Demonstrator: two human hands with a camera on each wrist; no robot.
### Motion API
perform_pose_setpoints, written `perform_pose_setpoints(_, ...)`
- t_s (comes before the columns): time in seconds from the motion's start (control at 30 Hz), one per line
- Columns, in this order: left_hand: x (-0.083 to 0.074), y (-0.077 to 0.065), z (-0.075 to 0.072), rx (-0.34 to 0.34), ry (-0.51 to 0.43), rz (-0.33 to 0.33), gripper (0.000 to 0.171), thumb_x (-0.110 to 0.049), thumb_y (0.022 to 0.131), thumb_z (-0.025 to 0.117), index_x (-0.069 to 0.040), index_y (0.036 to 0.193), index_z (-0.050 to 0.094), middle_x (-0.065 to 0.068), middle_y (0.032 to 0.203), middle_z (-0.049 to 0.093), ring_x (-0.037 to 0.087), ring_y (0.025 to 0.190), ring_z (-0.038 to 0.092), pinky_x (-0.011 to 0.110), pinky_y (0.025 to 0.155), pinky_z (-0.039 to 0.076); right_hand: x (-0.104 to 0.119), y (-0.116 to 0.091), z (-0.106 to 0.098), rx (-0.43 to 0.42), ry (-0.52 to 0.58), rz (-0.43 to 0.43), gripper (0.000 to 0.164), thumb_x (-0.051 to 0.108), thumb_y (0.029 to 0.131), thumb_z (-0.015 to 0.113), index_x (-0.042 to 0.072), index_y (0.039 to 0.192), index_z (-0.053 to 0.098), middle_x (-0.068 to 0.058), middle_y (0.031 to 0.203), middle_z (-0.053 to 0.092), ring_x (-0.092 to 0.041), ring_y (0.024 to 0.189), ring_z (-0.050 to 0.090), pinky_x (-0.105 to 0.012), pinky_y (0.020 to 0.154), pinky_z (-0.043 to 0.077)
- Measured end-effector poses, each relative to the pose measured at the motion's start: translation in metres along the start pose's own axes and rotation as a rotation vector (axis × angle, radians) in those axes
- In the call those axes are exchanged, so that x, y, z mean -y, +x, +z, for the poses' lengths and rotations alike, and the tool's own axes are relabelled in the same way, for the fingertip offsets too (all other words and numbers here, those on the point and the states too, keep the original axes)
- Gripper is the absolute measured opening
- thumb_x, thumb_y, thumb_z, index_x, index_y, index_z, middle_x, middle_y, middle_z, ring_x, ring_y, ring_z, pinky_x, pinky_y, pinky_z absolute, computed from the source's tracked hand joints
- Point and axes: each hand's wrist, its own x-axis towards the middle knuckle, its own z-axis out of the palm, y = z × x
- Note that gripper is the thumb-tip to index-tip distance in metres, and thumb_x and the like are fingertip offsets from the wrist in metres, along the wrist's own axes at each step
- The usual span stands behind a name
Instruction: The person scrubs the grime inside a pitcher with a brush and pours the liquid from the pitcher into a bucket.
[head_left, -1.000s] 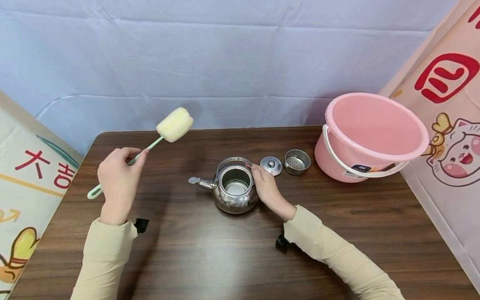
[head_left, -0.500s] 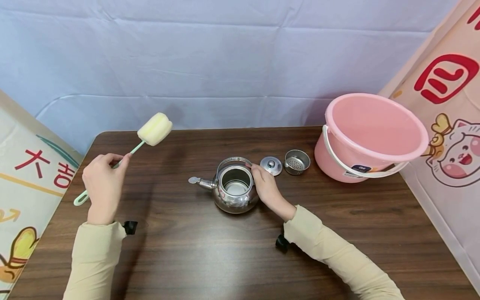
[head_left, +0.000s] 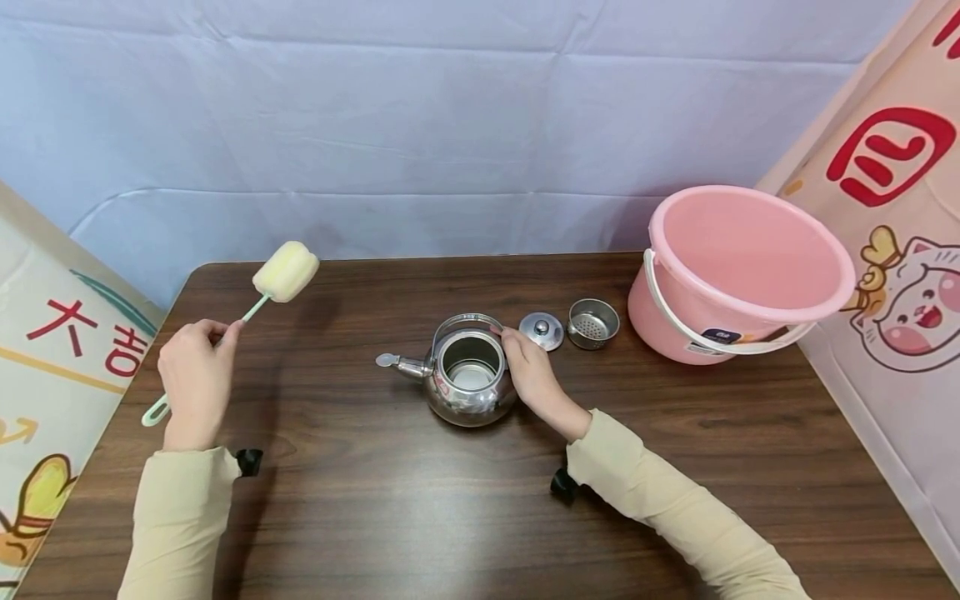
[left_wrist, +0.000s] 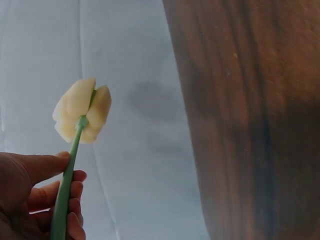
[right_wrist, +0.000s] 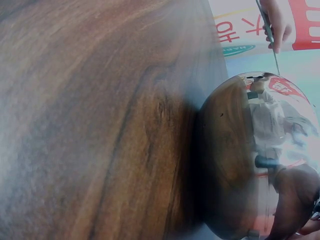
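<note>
My left hand (head_left: 193, 375) grips the pale green handle of a sponge bottle brush (head_left: 287, 272) above the table's left side. In the left wrist view, thumb and fingers close round the brush handle (left_wrist: 67, 190), and its cream sponge head (left_wrist: 82, 110) points away. A shiny steel teapot (head_left: 471, 408) stands lidless at mid-table, spout to the left. At its right side my right hand (head_left: 534, 372) holds it near the rim and the raised handle; some fingers are hidden. The teapot's round body (right_wrist: 255, 150) fills the right wrist view's right side.
A knobbed steel lid (head_left: 542, 331) and a perforated strainer (head_left: 593, 324) lie right of the teapot. Farther right stands a pink bucket (head_left: 697, 333), its white handle lowered. Pale cloth (head_left: 450, 150) hangs behind the dark wooden table (head_left: 420, 517).
My left hand has moved left and slightly toward me, carrying the brush away from the teapot. The right hand and the teapot have stayed in place.
</note>
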Motion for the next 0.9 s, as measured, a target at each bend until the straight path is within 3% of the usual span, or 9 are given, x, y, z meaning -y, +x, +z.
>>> perform_pose_setpoints(0.37, 0.019, -0.003, 0.005, 0.107, 0.029, -0.056, 0.033, -0.021, 0.092, 0.053, 0.011, 0.087, 0.062, 0.027, 0.079, 0.058, 0.042, 0.071, 0.053, 0.051, 0.063, 0.035, 0.0, 0.0, -0.001, 0.0, -0.006, 0.007, 0.04, 0.02, 0.098, 0.029, 0.002, 0.119, 0.059, -0.011, 0.121, 0.058, -0.022, 0.12, 0.047, -0.033, 0.101, 0.033)
perform_pose_setpoints(0.9, 0.044, -0.003, 0.015, 0.252, 0.1, -0.099, 0.03, -0.016, 0.092, 0.052, 0.012, 0.086, 0.059, 0.031, 0.083, 0.057, 0.049, 0.08, 0.052, 0.055, 0.065, 0.037, 0.001, 0.0, 0.0, 0.002, 0.015, 0.004, 0.04, 0.019, 0.098, 0.03, 0.002, 0.119, 0.058, -0.013, 0.122, 0.057, -0.022, 0.121, 0.046, -0.033, 0.101, 0.033)
